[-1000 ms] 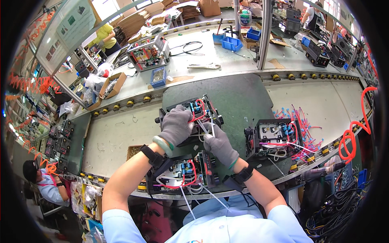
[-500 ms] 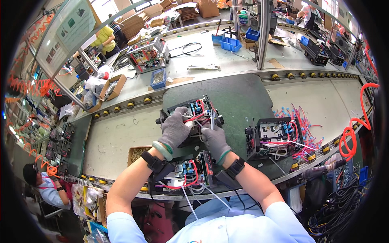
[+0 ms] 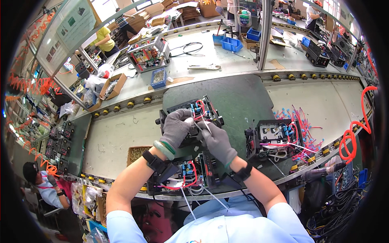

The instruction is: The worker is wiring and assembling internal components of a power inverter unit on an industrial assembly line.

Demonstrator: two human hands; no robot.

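Note:
Over an open-topped black electrical unit (image 3: 210,106) with red and white wires, both grey-gloved hands are working close together. My left hand (image 3: 176,127) is closed, its thumb and fingers pinching a white cable tie (image 3: 206,126) at the wires. From the right, my right hand (image 3: 218,141) closes on the same cable tie, fingertips almost touching the left ones. Gloves partly hide the wires beneath. A second wired unit (image 3: 206,165) sits between my forearms, with long white ties sticking out. Another such unit (image 3: 275,135) stands to the right.
Red wires with blue ends (image 3: 310,131) lie in a pile at the right. A carton of small metal parts (image 3: 137,153) stands left of my forearm. Beyond the roller rail are a blue parts bin (image 3: 158,78) and locking pliers (image 3: 204,67). A coiled orange hose (image 3: 351,137) hangs right.
My right hand has shifted slightly and turned, now pinching the white tie closer to my left hand. The left fingertips have drawn in toward the wires. The units stay in place.

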